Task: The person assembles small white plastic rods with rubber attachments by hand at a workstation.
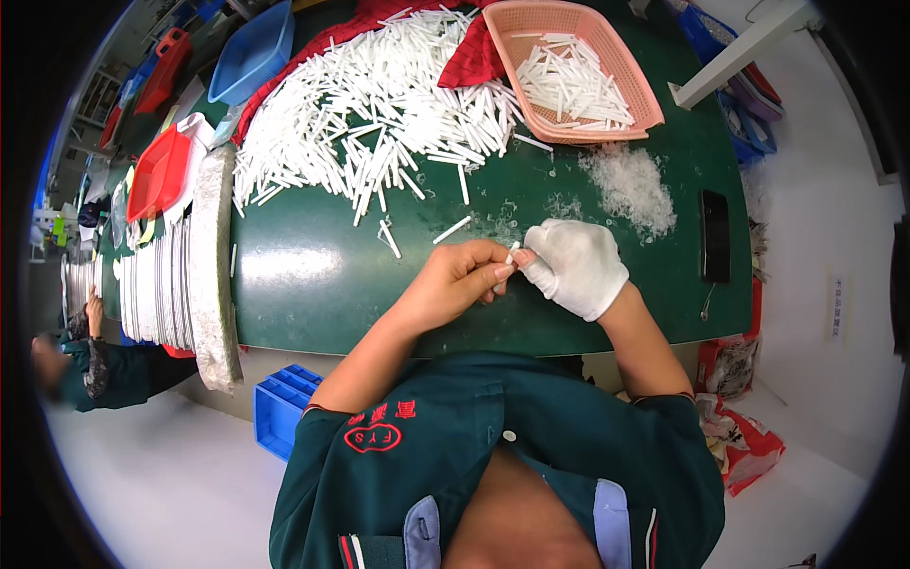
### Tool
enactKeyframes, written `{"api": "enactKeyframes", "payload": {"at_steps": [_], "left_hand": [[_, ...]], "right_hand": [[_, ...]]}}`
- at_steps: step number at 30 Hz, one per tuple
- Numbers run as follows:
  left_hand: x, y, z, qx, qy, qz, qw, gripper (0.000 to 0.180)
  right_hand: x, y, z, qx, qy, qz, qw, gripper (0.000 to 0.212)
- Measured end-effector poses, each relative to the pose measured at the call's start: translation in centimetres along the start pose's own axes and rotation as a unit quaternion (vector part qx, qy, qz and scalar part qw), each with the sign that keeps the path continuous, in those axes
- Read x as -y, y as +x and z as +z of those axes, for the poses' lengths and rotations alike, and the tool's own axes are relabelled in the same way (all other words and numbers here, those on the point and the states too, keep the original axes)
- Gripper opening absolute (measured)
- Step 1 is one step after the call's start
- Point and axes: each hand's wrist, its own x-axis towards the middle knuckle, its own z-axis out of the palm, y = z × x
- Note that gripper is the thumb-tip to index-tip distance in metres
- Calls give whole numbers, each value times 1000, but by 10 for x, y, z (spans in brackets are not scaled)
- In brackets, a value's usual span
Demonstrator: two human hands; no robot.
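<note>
At table centre, I see my bare left hand (pixel 464 280) and white-gloved right hand (pixel 576 267) both pinched shut on one white plastic tube (pixel 512 254); the tube pile (pixel 379 95) lies at eleven o'clock, the pink basket (pixel 607 43) at one.

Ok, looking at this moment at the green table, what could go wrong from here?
1. The short white plastic stick is pinched between the bare left hand and the white-gloved right hand; being small, it could slip out.
2. The pile of white plastic shavings lies beside the hands and may cling to the glove.
3. The black phone sits near the green table edge and could be knocked off.
</note>
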Motion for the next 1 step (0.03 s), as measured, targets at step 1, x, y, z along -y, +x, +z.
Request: {"api": "enactKeyframes", "payload": {"at_steps": [1], "left_hand": [[-1,0,-1,5,13,1,1000,18]], "right_hand": [[-2,0,-1,12,26,-10,1000,34]]}}
